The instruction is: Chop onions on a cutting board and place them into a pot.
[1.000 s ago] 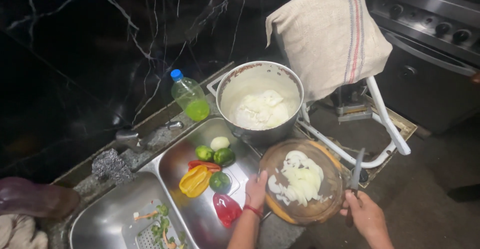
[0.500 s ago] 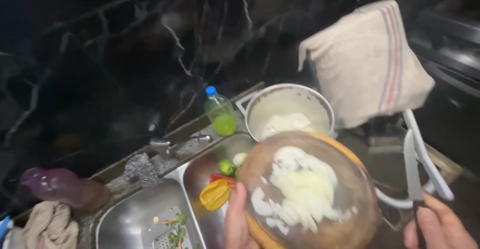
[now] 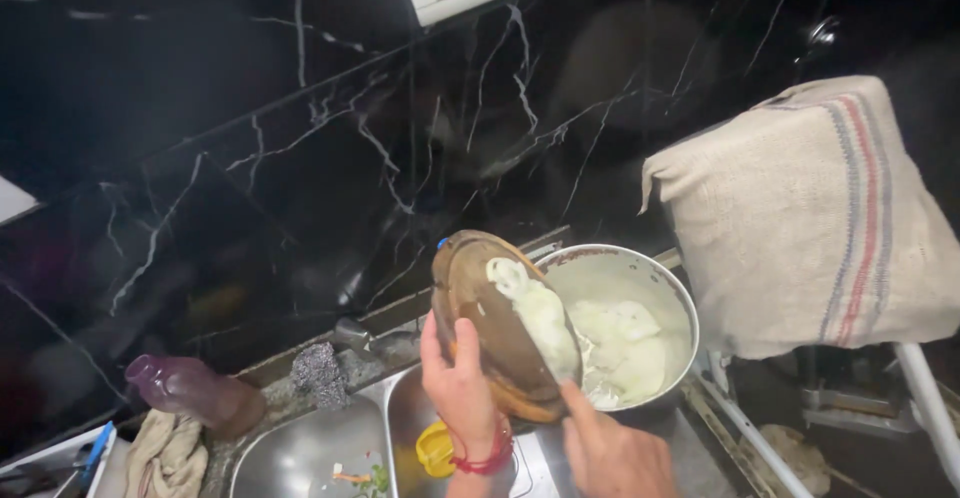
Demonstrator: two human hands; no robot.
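Board: round wooden board [image 3: 500, 333] tilted steeply over the pot's rim, so the chopped onion [image 3: 540, 320] slides down into it
Left hand [image 3: 462, 388]: wrapped around the board's lower edge, thumb across its face, bearing the tilt
Right hand [image 3: 615, 453]: closed on a thin blade, pushing onion off; blade mostly hidden against the board
Pot [image 3: 655, 283]: steel, beside the sink [image 3: 300, 453], already holding white pieces
Hard to make out: yellow item [image 3: 435, 448] in the sink, cut off behind the wrist
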